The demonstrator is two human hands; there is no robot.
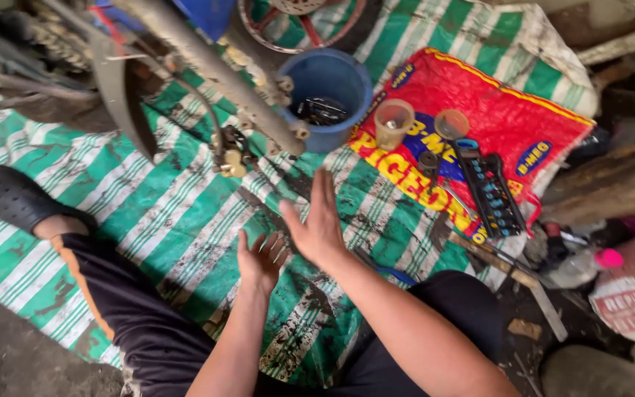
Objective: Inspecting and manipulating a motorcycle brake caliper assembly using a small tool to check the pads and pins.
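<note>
My left hand (260, 259) hovers palm up, fingers spread, over a dirty green-and-white striped tarp (178, 213). My right hand (317, 220) is raised just beside it, flat and open, fingers pointing away toward a grey bicycle frame tube (214, 70). Neither hand holds anything. A brake part with brass-coloured fittings (231, 153) hangs from a cable below the tube, just beyond the fingertips.
A blue bucket (326, 81) with dark metal parts stands behind the tube. A red printed sack (479, 103) carries two clear plastic cups (393, 121) and a black socket set tray (492, 192). My black-clogged foot (9, 195) rests at left. Tools and a bag lie at right.
</note>
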